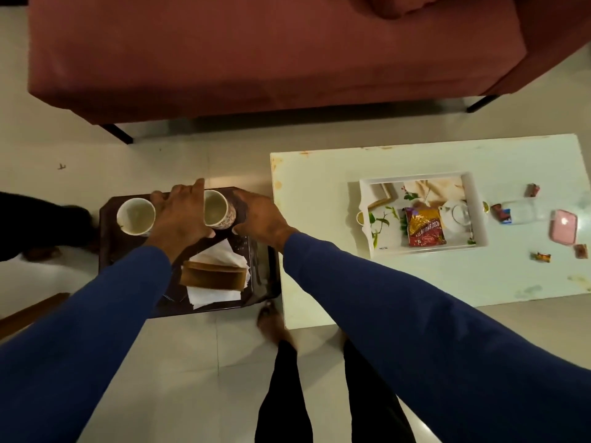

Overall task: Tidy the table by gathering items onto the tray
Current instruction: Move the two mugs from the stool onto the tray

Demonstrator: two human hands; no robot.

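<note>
Tray (476, 215), white-rimmed with a floral print, sat on the white coffee table (319, 282), already holding a red snack packet (423, 227) and a white teapot (459, 215). Small wrapped sweets (541, 257) and a pink case (564, 227) lay loose on the table just beside it. Well apart, on a dark side table (108, 238), stood two cups and a tissue holder (212, 278). The left hand (180, 214) lay spread between the plain cup (136, 216) and the patterned cup (217, 213), and the right hand (260, 217) curled at the patterned cup's far side, seemingly closing on it from both sides to lift it; whether either hand truly gripped could not be told.
</note>
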